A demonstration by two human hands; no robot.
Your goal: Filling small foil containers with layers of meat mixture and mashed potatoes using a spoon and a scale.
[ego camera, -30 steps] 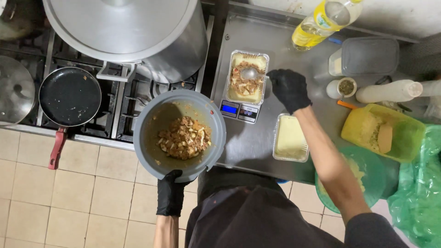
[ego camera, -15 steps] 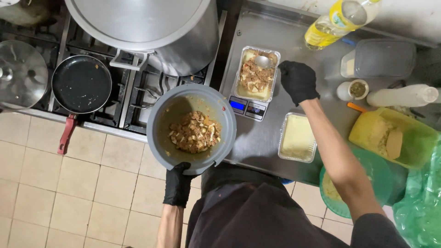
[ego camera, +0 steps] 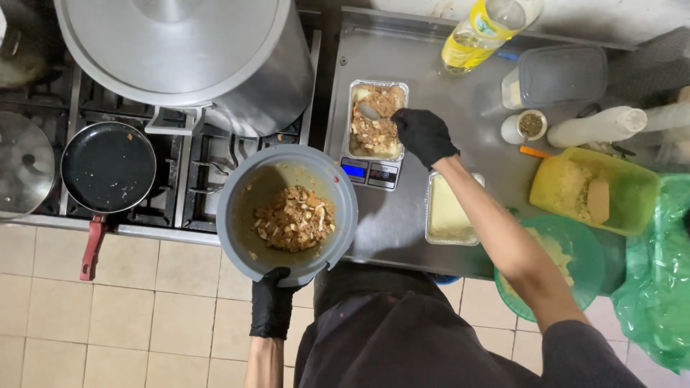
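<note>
Left hand (ego camera: 272, 305), black-gloved: gripping the near rim of a round grey plastic bowl (ego camera: 237, 179) of brown chopped food, held over the gap between the stove and the steel counter (ego camera: 417, 65). Right hand (ego camera: 422, 134), black-gloved: closed on a metal spoon (ego camera: 368, 111) dipped into a rectangular foil tray (ego camera: 375, 121) of the same brown mix, which sits on a small digital scale (ego camera: 368, 172). Just right of the scale: a second foil tray (ego camera: 447, 212) with pale filling. Far right: a yellow plastic tub (ego camera: 595, 188), a green round bowl (ego camera: 575, 266). Back of counter: a yellow oil bottle (ego camera: 478, 32). On the stove: a large lidded steel stockpot (ego camera: 190, 57), a black frying pan with red handle (ego camera: 108, 167).
</note>
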